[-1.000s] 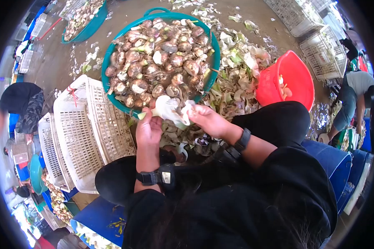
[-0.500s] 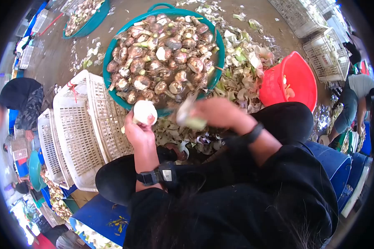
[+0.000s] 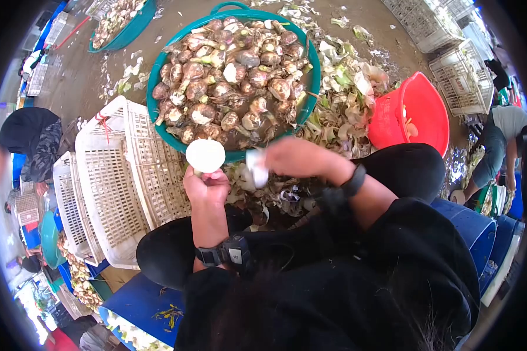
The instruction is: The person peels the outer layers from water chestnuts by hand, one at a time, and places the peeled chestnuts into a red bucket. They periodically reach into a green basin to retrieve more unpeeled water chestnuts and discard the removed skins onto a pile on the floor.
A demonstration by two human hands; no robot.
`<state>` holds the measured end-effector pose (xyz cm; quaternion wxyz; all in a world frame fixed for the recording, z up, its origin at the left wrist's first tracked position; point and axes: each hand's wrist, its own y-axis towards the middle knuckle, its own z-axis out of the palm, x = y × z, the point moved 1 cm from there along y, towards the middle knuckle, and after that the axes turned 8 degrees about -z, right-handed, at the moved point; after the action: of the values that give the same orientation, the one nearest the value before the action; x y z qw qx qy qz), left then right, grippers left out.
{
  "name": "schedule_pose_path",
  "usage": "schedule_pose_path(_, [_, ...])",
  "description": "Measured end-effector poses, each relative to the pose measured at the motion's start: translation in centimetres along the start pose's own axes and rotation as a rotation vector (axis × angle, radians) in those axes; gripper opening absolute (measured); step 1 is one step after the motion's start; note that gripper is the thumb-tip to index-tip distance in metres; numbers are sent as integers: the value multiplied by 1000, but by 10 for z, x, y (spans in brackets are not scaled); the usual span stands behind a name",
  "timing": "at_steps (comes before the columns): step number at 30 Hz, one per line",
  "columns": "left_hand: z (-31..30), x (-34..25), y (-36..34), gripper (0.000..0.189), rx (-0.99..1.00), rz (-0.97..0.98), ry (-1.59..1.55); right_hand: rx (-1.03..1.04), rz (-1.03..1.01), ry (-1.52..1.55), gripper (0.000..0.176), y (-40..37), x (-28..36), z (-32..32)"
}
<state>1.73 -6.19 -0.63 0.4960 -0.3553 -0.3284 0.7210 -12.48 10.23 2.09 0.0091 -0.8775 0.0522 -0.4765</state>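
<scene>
My left hand [image 3: 206, 190] holds up a smooth white peeled bulb [image 3: 205, 155] at the near rim of a green tub [image 3: 154, 128]. The fingers are closed around its lower end. My right hand [image 3: 288, 157] is just right of it, blurred by motion and apart from the bulb. A pale whitish piece [image 3: 256, 168] shows at its fingertips; whether it is peel or a blade I cannot make out. Brown-skinned bulbs [image 3: 221, 90] with stalks fill the tub, wet and muddy.
Loose peelings [image 3: 339, 111] lie right of the tub and below it. A red bucket [image 3: 386, 120] stands by my right knee with a few pale pieces inside. White plastic crates [image 3: 102, 193] stand at left. Other people [image 3: 32, 140] work at both sides.
The white bulb has turned in my left hand and now shows a clean white face upward. My right hand has shifted slightly left, still blurred, and the greenish strip below it no longer shows.
</scene>
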Motion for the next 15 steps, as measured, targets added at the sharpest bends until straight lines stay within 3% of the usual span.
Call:
schedule_pose_path(2, [0, -3, -8, 23, 28, 65, -120, 162, 371, -385, 61, -4, 20, 8])
schedule_pose_path(3, [2, -8, -18, 24, 12, 136, -218, -5, 388, -260, 62, 1, 11, 12])
schedule_pose_path(4, [-9, -28, -21, 40, 159, 214, -360, -147, 448, -224, 57, 10, 3, 11])
schedule_pose_path(5, [-12, -44, -30, 60, 153, 367, -448, -250, 516, -239, 53, 21, -12, 7])
schedule_pose_path(6, [-2, -47, -46, 67, 188, 503, -503, -354, 585, -250, 50, 31, -31, 5])
schedule_pose_path(8, [9, -48, -50, 57, 182, 624, -452, -400, 645, -284, 43, 53, -74, 18])
schedule_pose_path(10, [0, -40, -24, 43, 191, 526, -303, -539, 739, -190, 41, 79, -125, 48])
schedule_pose_path(12, [4, -16, -2, 24, 167, 447, 54, -668, 826, -94, 40, 85, -129, 47])
schedule_pose_path(13, [8, -5, 1, 27, -6, 364, 227, -705, 745, -45, 38, 82, -121, 41])
schedule_pose_path(15, [23, 14, 2, 61, -88, 313, 492, -748, 584, -39, 33, 73, -81, 25])
